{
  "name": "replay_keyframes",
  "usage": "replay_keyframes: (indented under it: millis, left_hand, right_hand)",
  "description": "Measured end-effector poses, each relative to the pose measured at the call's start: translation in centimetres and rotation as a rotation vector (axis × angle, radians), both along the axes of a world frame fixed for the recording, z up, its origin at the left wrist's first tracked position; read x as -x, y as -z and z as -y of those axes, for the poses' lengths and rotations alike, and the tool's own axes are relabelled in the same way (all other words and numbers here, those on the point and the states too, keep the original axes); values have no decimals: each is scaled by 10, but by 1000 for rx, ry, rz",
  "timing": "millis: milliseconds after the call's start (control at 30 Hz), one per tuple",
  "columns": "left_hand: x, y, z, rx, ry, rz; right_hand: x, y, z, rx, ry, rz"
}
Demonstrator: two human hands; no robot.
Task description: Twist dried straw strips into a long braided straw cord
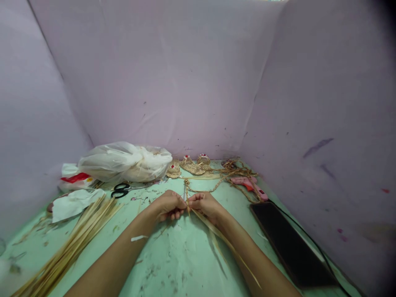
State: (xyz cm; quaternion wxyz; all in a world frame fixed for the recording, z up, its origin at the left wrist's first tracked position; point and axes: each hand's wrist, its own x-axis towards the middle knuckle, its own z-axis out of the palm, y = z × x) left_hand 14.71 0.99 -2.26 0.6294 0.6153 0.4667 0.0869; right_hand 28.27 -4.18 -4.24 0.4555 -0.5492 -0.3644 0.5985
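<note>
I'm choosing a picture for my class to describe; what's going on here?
A person's left hand and right hand pinch a thin braided cord, its loose strands trailing toward the right forearm. A bundle of straw-like strips lies at left, black-handled scissors just beyond; a pink glue gun lies at right.

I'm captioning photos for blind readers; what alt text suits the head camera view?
A person's left hand and right hand pinch a thin braided cord above a green tabletop. Pale dry strips and black-handled scissors lie to the left; a pink glue gun and black rectangular slab lie to the right.
</note>
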Motion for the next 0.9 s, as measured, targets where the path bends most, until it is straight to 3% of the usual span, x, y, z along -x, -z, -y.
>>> replay_keyframes:
  millis: [200, 600, 767, 900]
  left_hand:
    - [-3, -4, 5, -101, 24, -123]
    - [0, 0, 0, 15, 13, -7]
    - [-2, -3, 4, -150, -32, -58]
    - [-7, -7, 8, -223, -91, -88]
  right_hand:
    - [1, -1, 0, -1, 40, 34]
    - [0, 3, 0, -62, -25, -7]
    - [0, 3, 1, -73, -34, 101]
    - [-4, 0, -1, -160, -38, 393]
